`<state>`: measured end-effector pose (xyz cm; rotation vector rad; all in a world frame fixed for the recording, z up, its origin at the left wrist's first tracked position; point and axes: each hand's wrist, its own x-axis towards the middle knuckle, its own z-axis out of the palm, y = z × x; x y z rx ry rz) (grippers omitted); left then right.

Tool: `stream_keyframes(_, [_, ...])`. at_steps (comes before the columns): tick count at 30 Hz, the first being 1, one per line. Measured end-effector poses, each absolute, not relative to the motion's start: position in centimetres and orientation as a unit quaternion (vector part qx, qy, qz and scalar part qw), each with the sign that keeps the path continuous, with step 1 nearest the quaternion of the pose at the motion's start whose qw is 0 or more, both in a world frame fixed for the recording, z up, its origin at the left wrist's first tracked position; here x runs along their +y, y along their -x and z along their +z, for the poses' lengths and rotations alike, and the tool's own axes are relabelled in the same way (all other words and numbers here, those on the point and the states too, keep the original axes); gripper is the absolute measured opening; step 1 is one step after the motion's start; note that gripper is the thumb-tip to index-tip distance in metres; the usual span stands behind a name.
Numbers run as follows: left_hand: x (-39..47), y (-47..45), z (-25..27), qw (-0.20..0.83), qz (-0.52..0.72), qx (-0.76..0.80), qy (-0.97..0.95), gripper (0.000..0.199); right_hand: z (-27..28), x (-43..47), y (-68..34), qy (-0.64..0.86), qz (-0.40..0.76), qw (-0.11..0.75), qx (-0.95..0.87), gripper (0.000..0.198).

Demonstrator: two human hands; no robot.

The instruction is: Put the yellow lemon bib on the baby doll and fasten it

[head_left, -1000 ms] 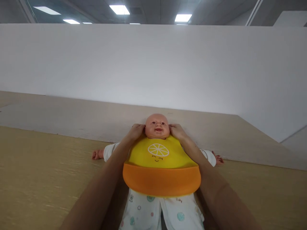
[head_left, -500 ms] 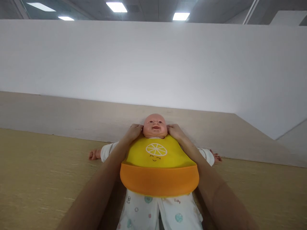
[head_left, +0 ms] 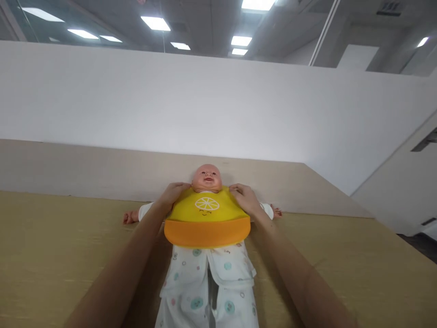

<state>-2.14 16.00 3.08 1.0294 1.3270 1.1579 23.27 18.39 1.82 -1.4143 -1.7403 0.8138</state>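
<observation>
We had both hands apart, one at each shoulder of a yellow baby bib [head_left: 211,210] lying over the chest of a baby doll [head_left: 207,176]. Left hand [head_left: 175,193]: fingers curled at the bib's upper edge, tips close beside the doll's neck. Right hand [head_left: 244,197]: fingers bent over the opposite upper corner, a bit farther out from the neck. Couldn't tell whether either one pinched the material or just rested on it; fingertips too small and partly hidden.

Bib sat flat, neck cutout just under the doll's chin, orange catch pocket [head_left: 207,234] across the belly. We saw a white citrus-slice print [head_left: 206,203] mid-chest, small smiling face print [head_left: 205,212] right below it.

Doll lay face up, legs toward us, arms spread to both sides, white sleeves [head_left: 145,211] partly behind our forearms [head_left: 131,259]. White pants [head_left: 198,282] had teal and pink round prints.

Under it we had a yellowish tabletop [head_left: 61,255]; the head lay against a pale beige strip [head_left: 85,171] along the back. Behind that stood a white partition [head_left: 170,100], glass on top, ceiling lights [head_left: 155,23] showing through.
</observation>
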Motion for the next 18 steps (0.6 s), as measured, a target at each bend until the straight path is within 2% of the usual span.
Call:
stream_keyframes(5, [13.5,2.8,3.9,0.549,0.472,0.538,-0.432,0.033,2.5,16.8,-22.8,0.554,0.444,0.394,-0.584,0.029])
stream_keyframes(9, [12.9,3.0,3.9,0.561,0.518,0.520,-0.382,0.028,2.8,16.1,-22.4,0.504,0.561,0.451,-0.478,0.024])
stream_keyframes(13, [13.3,2.5,3.6,0.572,0.570,0.500,-0.314,0.030,2.3,16.5,-22.0,0.482,0.582,0.511,-0.410,0.027])
stream_keyframes(18, [13.7,1.7,3.1,0.578,0.577,0.492,-0.302,0.026,2.0,17.0,-21.9,0.483,0.576,0.520,-0.406,0.030])
